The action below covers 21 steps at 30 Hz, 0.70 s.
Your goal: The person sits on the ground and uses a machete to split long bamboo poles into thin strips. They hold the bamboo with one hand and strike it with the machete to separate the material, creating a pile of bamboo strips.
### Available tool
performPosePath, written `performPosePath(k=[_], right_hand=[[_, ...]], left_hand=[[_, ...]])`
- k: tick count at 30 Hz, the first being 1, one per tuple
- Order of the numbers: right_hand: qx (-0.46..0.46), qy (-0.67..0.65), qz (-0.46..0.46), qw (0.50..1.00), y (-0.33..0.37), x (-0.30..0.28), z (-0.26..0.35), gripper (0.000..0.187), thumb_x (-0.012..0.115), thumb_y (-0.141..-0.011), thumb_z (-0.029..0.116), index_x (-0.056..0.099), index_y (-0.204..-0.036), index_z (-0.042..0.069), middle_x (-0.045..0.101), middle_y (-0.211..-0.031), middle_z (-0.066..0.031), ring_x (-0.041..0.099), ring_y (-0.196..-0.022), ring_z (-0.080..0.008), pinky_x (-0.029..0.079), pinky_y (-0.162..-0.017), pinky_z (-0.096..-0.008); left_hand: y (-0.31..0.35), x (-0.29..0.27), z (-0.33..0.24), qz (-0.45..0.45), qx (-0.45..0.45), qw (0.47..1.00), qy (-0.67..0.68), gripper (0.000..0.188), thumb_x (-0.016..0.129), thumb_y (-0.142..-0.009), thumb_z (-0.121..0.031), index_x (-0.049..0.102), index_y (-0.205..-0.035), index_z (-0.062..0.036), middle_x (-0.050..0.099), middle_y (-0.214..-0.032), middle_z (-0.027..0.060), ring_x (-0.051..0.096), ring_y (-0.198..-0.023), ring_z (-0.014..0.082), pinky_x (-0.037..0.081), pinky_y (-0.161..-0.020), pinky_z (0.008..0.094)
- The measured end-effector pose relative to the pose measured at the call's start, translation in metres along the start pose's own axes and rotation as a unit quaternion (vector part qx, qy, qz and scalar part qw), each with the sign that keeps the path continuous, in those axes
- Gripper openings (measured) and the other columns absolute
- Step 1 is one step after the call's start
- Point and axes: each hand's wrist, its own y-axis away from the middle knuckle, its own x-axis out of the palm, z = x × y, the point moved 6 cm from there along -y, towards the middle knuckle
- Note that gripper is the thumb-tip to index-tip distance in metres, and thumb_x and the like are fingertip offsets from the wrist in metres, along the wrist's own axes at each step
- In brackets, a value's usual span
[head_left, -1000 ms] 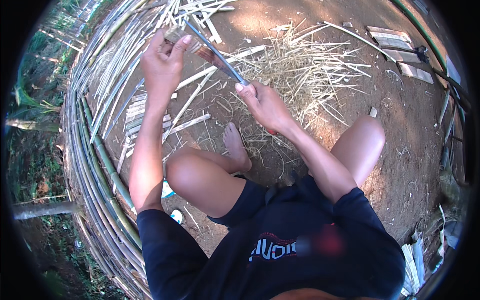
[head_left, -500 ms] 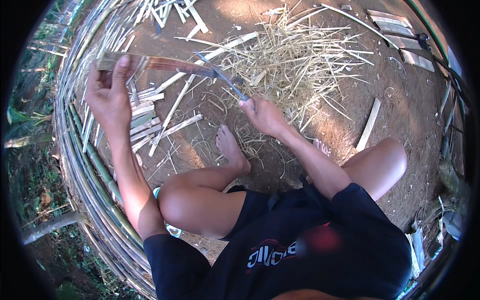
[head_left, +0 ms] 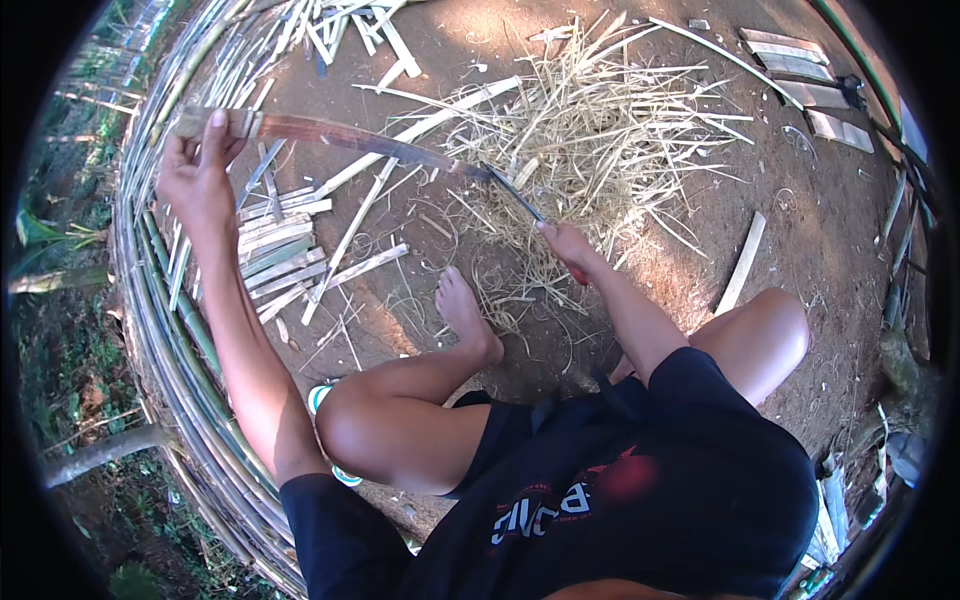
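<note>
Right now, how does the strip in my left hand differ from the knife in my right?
The strip looks longer and broader; the knife looks shorter and narrower. The strip is mostly reddish brown, while the knife has a dark blade. Both are hand-held, and their far ends appear to meet.

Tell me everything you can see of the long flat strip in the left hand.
The long flat strip looks like split bamboo or wood: pale tan at the end pinched by the left hand, reddish brown along the middle, greyer toward its far end. It runs rightward and slightly down the picture, gently curved, though the lens may add bend. Its far end meets the knife in the right hand; actual contact is hard to tell.
</note>
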Motion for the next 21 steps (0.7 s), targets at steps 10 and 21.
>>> performPosePath(k=[10, 21], right_hand=[[0.069, -0.048, 0.034, 0.996, 0.073, -0.032, -0.004, 0.061, 0.051, -0.093, 0.053, 0.06, -0.079, -0.005, 0.057, -0.062, -0.0098, 0.054, -0.051, -0.0198, 0.046, -0.05, -0.0369], [-0.046, -0.241, -0.019, 0.969, 0.183, -0.104, 0.108, 0.039, 0.052, -0.096, 0.044, 0.05, -0.083, 0.008, 0.047, -0.058, 0.0021, 0.041, -0.042, -0.0085, 0.036, -0.039, -0.0258]], left_hand=[[-0.01, 0.027, -0.02, 0.037, 0.012, 0.999, -0.028, 0.032, 0.064, -0.091, -0.015, 0.059, -0.119, -0.0016, 0.068, -0.095, 0.0097, 0.067, -0.082, 0.0138, 0.057, -0.069, 0.0239], [-0.001, 0.028, -0.048, 0.037, -0.03, 0.978, -0.205, 0.034, 0.061, -0.088, -0.028, 0.06, -0.116, -0.0096, 0.069, -0.071, 0.0075, 0.07, -0.067, 0.0198, 0.051, -0.073, 0.0338]])
